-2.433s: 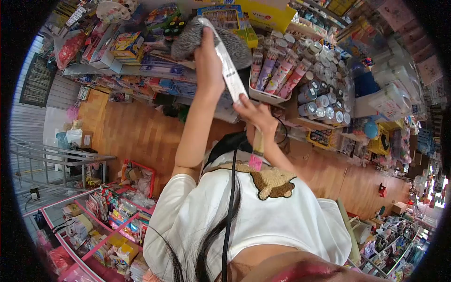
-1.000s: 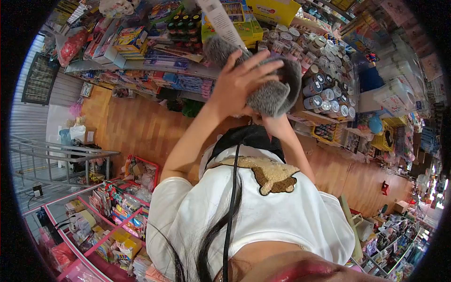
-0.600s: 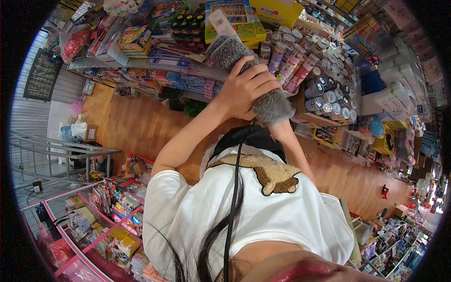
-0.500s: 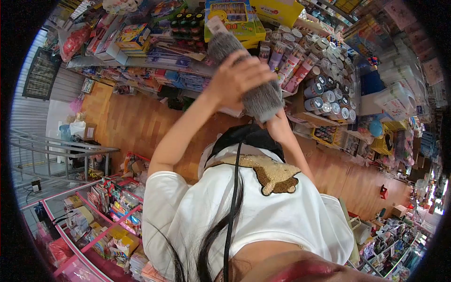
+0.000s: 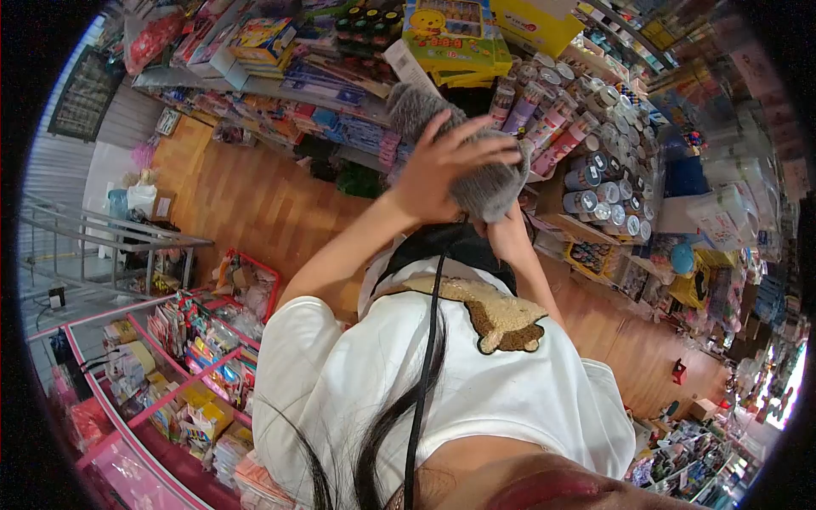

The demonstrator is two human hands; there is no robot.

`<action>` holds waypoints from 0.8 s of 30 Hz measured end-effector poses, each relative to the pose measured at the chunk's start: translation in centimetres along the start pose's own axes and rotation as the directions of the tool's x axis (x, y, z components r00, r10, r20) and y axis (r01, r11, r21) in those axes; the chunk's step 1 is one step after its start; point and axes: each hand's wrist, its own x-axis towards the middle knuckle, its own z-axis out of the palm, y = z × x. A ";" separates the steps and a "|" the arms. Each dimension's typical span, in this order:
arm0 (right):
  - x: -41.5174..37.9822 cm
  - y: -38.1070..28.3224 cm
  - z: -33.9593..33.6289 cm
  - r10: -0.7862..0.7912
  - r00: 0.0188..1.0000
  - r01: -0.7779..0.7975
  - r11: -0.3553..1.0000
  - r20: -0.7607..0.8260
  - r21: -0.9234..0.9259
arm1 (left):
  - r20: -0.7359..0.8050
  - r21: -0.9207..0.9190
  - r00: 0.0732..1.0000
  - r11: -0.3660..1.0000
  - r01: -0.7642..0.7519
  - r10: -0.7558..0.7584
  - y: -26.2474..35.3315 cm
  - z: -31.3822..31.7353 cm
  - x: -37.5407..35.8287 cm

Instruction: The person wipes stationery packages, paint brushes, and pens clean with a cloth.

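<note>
A soft grey fuzzy item [image 5: 489, 194], roughly tube-shaped with a white label [image 5: 410, 68] at its far end, is held in front of my body; its exact kind is not clear. My left hand [image 5: 446, 166] lies across its top, fingers stretched out and spread over the grey surface. From underneath, my right hand [image 5: 503, 228] holds the near end; its fingers are mostly hidden by the item. Just beyond the item are yellow boxes [image 5: 446, 34] and printed tubes [image 5: 548, 123] on the display.
Shelves of packaged goods [image 5: 331, 85] run across the front. Clear-lidded jars [image 5: 608, 200] stand at the right. A pink-framed glass case [image 5: 178, 382] is at the lower left, below a metal railing [image 5: 127, 259]. A black cable [image 5: 429, 340] hangs down my chest over the wooden floor [image 5: 246, 191].
The view has shifted, so the shelves sit lower and further right. My left hand's fingers have spread wider on the grey item, whose outline has bunched somewhat. My right hand still holds it from below.
</note>
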 end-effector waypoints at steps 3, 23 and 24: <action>0.6 -1.3 0.4 0.162 0.980 -0.155 0.985 0.111 -0.073 | -0.194 0.106 0.973 0.983 0.148 -0.126 -6.7 0.4 0.1; 4.2 0.3 4.4 0.169 0.906 0.095 0.812 0.388 -0.576 | -0.444 -0.509 0.634 0.761 0.403 -0.633 -7.1 4.0 -10.5; 4.6 1.0 4.5 0.156 0.905 0.116 0.804 0.396 -0.583 | -0.365 -0.512 0.677 0.745 0.428 -0.639 -4.9 3.6 -10.4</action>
